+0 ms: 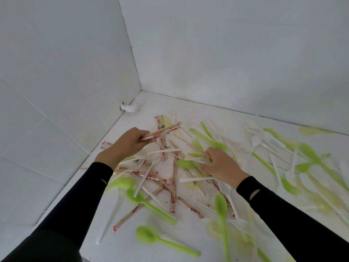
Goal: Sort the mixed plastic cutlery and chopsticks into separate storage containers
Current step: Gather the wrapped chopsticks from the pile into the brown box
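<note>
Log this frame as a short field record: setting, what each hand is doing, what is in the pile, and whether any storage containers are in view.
setting: white tabletop set in a corner of white walls
left hand: holds a bundle of wrapped chopsticks raised above the pile
right hand: down in the pile, fingers on loose chopsticks; whether it grips them is unclear
pile: wrapped chopsticks, green spoons, white forks, mixed and overlapping
right side: more green and white cutlery, blurred
containers: none in view
sleeves: black, both arms

Two plain white walls (226, 53) meet in a corner above a white surface (188, 106).
</note>
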{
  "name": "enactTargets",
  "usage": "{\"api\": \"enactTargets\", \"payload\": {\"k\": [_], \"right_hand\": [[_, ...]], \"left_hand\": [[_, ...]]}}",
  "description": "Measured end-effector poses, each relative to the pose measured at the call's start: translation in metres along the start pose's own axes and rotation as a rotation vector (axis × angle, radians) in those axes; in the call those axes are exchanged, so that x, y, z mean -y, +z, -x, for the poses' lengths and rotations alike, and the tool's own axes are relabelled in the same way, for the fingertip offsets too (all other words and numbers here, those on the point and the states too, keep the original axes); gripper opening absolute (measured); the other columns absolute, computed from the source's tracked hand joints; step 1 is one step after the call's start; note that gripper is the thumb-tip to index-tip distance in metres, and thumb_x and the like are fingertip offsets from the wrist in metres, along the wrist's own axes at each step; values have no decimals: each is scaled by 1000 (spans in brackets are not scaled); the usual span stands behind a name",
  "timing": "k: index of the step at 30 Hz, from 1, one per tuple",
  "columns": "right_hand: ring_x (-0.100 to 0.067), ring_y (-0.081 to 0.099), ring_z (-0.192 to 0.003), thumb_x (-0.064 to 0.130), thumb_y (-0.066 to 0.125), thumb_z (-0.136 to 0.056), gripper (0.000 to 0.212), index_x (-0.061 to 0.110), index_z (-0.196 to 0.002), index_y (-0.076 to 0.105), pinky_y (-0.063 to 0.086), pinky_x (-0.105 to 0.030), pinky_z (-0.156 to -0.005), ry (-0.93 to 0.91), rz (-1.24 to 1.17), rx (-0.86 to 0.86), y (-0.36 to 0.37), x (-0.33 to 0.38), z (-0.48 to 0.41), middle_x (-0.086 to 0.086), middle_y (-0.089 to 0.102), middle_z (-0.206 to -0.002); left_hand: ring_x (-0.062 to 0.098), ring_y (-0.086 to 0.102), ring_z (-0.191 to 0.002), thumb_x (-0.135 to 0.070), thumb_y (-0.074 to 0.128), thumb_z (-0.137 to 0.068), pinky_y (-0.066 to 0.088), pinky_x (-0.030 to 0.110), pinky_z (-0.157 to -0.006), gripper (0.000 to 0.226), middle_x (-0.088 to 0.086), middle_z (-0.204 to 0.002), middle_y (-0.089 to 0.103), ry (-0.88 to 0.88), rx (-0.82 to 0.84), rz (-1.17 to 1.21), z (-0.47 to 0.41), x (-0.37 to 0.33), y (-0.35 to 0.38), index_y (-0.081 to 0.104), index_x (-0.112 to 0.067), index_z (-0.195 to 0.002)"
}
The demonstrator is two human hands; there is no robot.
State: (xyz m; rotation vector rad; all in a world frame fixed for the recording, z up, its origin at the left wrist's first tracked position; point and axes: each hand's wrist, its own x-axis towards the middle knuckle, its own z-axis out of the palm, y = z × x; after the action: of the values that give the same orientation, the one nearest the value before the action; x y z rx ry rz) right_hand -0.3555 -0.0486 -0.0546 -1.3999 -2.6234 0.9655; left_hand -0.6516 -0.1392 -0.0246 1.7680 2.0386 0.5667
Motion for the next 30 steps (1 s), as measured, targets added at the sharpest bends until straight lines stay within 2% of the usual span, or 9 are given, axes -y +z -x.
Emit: {"api": "enactTargets", "payload": {"k": [3, 5, 7, 11, 15, 20, 24, 27, 30], "right_hand": [[-20, 57, -85, 27, 51, -97, 16, 15, -107, 55, 47, -32, -68, 56, 131, -87, 0, -14, 1, 2, 49, -101], [-20, 57, -83, 26, 47, -98, 16, 14, -99, 58, 46, -32, -65, 111, 161, -128, -5, -25, -1, 0, 52, -96], [-21, 55, -81, 25, 47, -97, 16, 13, -91, 56, 39, -30, -60, 178, 169, -142, -12, -37, -3, -2, 54, -94], [-21, 50, -79, 23, 48, -98, 12, 14, -103, 55, 33, -29, -60, 236, 126, -244, -25, -47, 1, -2, 52, -101], [-18, 51, -74, 31, 54, -96, 16, 15, -94, 56, 31, -28, -54, 170, 0, -250, -15, -29, 11, 6, 51, -78], [-19, 56, -69, 46, 59, -90, 35, 17, -74, 51, 44, -29, -62, 275, 94, -40, -4, -20, 11, 3, 54, -71], [-16, 41, -51, 31, 65, -79, 37, 19, -58, 37, 30, -24, -50, 331, 20, 1, -4, -15, 4, 5, 39, -54], [-16, 35, -49, 27, 64, -78, 39, 18, -57, 33, 25, -25, -49, 339, 42, 22, -10, -12, 1, 4, 35, -53], [-16, 37, -51, 32, 61, -84, 35, 18, -61, 37, 27, -26, -50, 313, 27, -3, -16, -10, 0, 4, 38, -57]], "left_hand": [[12, 57, -56, -32, 55, -99, 43, 31, -56, 14, -4, -68, 64, -73, -176, 48, -8, -1, 1, 65, -24, -92], [25, 55, -57, -45, 52, -98, 40, 33, -51, 31, 5, -63, 58, -137, -331, 2, -18, -7, 5, 58, -17, -88], [23, 51, -55, -52, 57, -94, 35, 31, -48, 42, 4, -60, 53, -195, -403, -30, -30, -15, 9, 48, -14, -78], [22, 52, -63, -45, 62, -91, 35, 28, -52, 37, 2, -69, 53, -390, -175, -84, -57, -19, 21, 48, -13, -78], [17, 50, -64, -44, 66, -89, 34, 28, -51, 41, 2, -71, 49, -528, -1, -51, -74, -24, 38, 49, -8, -84], [20, 53, -68, -20, 70, -83, 37, 25, -48, 23, 4, -73, 52, -587, -17, 94, -86, -31, 51, 53, -6, -83], [16, 51, -65, -16, 68, -84, 36, 23, -48, 20, 3, -72, 52, -623, -20, 145, -88, -38, 54, 51, -8, -76], [19, 53, -70, -18, 63, -87, 35, 23, -48, 17, 4, -74, 54, -633, -7, 133, -88, -41, 55, 53, -5, -89], [22, 51, -77, -20, 55, -95, 35, 24, -50, 20, 2, -74, 48, -644, 12, 136, -88, -44, 53, 48, -6, -82]]}}
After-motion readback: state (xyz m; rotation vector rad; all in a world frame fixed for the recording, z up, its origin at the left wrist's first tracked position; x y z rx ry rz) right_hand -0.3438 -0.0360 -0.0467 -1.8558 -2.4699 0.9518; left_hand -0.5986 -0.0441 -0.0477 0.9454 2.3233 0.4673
